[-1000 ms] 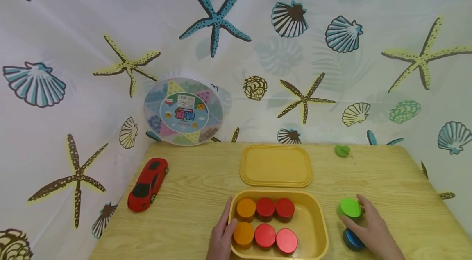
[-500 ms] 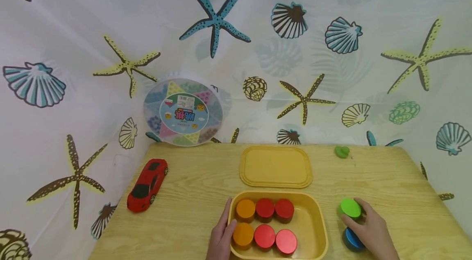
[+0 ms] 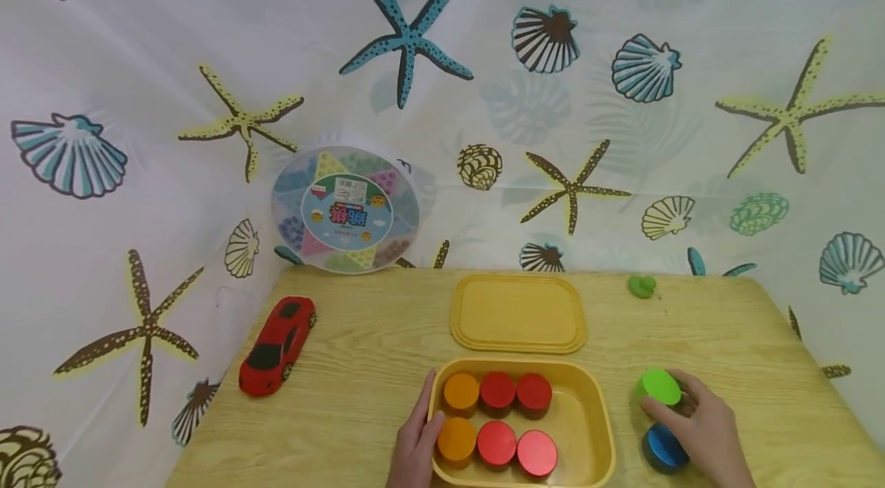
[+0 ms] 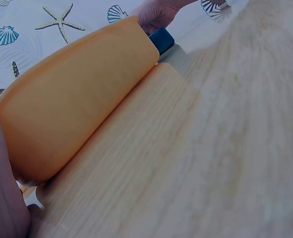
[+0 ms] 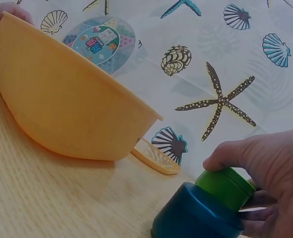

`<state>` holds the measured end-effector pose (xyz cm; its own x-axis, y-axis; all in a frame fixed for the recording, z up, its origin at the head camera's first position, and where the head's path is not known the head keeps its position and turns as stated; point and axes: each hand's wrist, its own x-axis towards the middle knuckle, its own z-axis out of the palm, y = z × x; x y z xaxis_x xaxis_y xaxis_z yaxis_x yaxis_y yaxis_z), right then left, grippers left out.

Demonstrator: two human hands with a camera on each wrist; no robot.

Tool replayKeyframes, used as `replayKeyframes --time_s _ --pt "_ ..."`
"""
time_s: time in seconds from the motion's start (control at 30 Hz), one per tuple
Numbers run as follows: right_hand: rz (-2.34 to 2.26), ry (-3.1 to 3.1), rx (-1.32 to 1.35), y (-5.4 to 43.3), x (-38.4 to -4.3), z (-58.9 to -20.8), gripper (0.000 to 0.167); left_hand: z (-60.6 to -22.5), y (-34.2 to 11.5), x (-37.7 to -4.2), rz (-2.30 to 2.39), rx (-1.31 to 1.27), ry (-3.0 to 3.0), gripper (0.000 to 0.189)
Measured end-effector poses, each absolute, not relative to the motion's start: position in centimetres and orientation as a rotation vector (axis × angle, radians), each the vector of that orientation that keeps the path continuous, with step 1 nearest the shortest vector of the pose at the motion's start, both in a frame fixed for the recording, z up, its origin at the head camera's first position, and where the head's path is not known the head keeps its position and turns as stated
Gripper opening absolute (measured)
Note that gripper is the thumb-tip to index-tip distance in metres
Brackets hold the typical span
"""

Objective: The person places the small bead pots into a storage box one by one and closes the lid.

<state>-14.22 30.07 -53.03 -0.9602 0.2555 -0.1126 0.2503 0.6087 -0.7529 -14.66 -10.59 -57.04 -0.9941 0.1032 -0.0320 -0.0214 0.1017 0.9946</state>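
Note:
My right hand [image 3: 708,426] pinches a bright green round block [image 3: 658,386] between thumb and fingers, to the right of the yellow plastic box [image 3: 579,426]. The green block is slightly tilted. A metallic blue round block [image 3: 665,449] stands on the table just nearer me; in the right wrist view it partly covers the green one [image 5: 225,186]. At the box's left wall, my left hand [image 3: 415,442] grips it, thumb over the rim and fingers along the outside. Orange blocks [image 3: 457,440] and several red blocks [image 3: 496,442] stand in two rows inside, toward the box's left.
Behind the box lies a flat yellow lid [image 3: 517,313]. A red toy car [image 3: 278,346] sits at the left, and a small green duck-like toy [image 3: 642,287] at the back right. A round game board [image 3: 346,210] leans against the patterned cloth [image 3: 442,119] behind the wooden table [image 3: 373,373].
The green block has tilted and shifted slightly right in my right hand, and more of the blue block shows now. My left hand has stayed on the box.

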Motion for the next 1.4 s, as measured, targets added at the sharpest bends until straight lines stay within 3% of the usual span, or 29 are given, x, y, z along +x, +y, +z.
replayKeyframes --time_s 0.37,0.73,1.4 --pt "1.367 -2.687 -0.443 28.7 -13.6 -50.6 0.08 -57.1 -10.5 -14.9 2.025 0.071 2.257 0.06" --pt "1.462 -2.542 -0.134 25.3 -12.7 -48.4 0.058 -57.0 -10.7 -14.9 2.023 0.072 2.269 0.061" --pt "1.302 -2.63 0.221 20.9 -13.8 -50.4 0.055 -57.0 -10.6 -14.7 2.028 0.074 2.256 0.06"
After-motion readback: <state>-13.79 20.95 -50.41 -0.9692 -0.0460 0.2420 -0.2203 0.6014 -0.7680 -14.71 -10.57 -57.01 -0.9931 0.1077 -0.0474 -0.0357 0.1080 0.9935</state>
